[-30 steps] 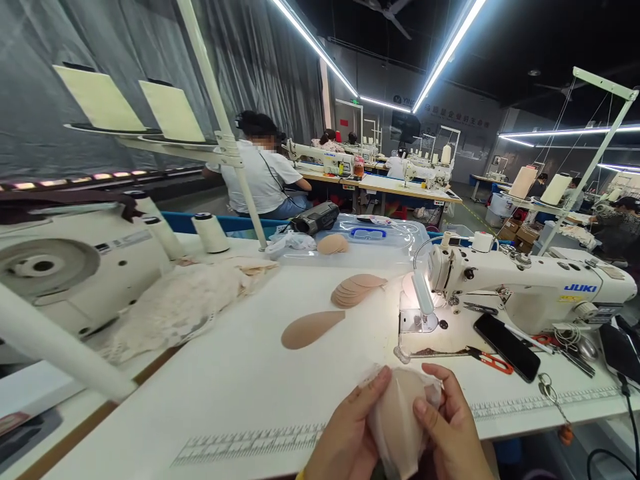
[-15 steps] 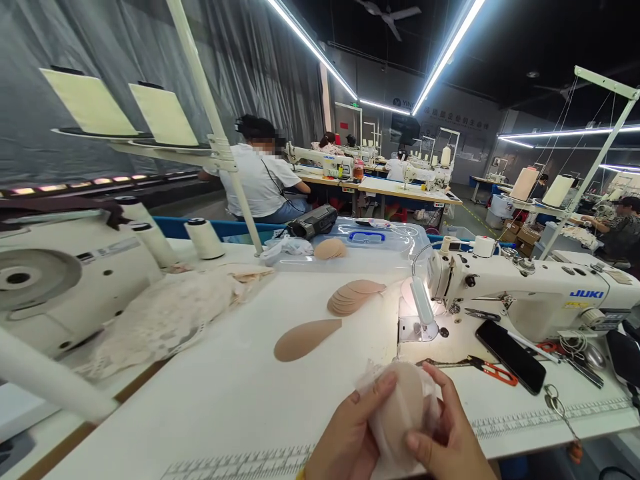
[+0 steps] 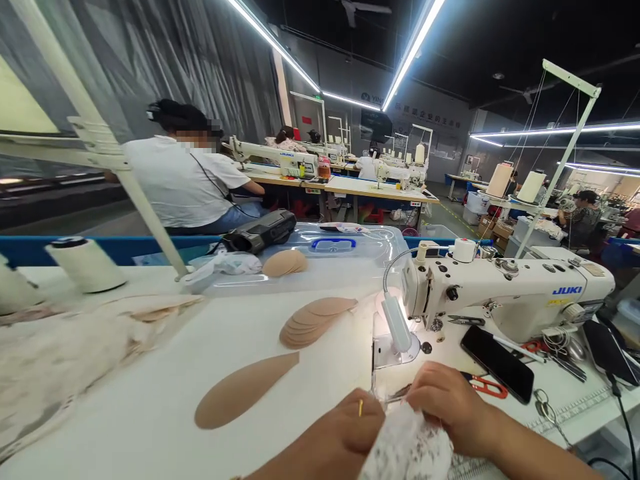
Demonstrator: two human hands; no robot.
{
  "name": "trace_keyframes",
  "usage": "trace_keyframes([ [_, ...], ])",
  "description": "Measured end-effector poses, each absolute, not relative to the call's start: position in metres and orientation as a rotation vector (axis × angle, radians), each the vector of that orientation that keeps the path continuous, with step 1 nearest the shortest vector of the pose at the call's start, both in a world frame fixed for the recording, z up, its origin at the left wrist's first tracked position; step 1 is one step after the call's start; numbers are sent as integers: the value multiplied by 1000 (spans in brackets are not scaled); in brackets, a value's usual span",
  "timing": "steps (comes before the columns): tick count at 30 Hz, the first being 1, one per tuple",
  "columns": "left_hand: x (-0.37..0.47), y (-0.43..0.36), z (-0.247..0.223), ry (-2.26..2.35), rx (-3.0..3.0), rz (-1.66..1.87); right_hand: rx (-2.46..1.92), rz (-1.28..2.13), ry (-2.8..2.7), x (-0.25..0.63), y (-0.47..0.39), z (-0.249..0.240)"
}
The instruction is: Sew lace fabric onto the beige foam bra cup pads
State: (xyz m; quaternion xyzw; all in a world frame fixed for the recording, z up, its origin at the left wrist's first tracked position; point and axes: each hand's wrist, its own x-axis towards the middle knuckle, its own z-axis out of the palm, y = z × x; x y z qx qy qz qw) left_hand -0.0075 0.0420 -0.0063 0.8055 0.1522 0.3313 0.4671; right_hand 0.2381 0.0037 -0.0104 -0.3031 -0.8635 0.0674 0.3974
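White lace fabric (image 3: 407,447) hangs between my two hands at the table's front edge, just below the plate of the sewing machine (image 3: 500,287). My left hand (image 3: 357,420), with a yellow ring on one finger, has its fingers closed on the lace. My right hand (image 3: 443,400) pinches the lace from the other side, beside orange-handled snips (image 3: 487,387). A single beige teardrop pad (image 3: 245,390) lies flat on the white table, left of my hands. Behind it sits a fanned stack of beige pads (image 3: 315,322).
More lace (image 3: 75,353) is heaped at the left. A clear plastic box (image 3: 345,267) stands at the back with round beige pads (image 3: 284,263) on it. A black phone (image 3: 497,363) lies right of my hands. A co-worker in white (image 3: 175,177) sits beyond.
The beige cup shape no longer shows in my hands; white lace hangs there instead. Both hands have turned, with their backs up and fingers nearer the machine plate. The view has shifted right.
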Motion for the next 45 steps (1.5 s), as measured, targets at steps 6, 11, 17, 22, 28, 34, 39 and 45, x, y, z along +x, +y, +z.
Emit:
trace_keyframes([
  [6,6,99,-33,235,2702,481,-862,-499,-2481,253,58,-25],
  [11,4,117,-60,282,2787,390,-1046,254,-2283,251,43,-19],
  [17,7,112,-81,360,2767,398,-1046,824,-2357,261,25,18],
  [22,16,108,-84,385,2760,433,-687,1182,-2237,273,27,32],
  [28,20,102,-86,482,2735,457,-1163,330,-2350,258,30,2],
  [34,18,99,-74,510,2783,525,-1248,141,-2422,260,36,-10],
  [39,22,103,-68,479,2810,603,-1274,107,-2405,261,39,-11],
  [45,23,105,-67,461,2810,601,-1310,112,-2384,261,38,-10],
])
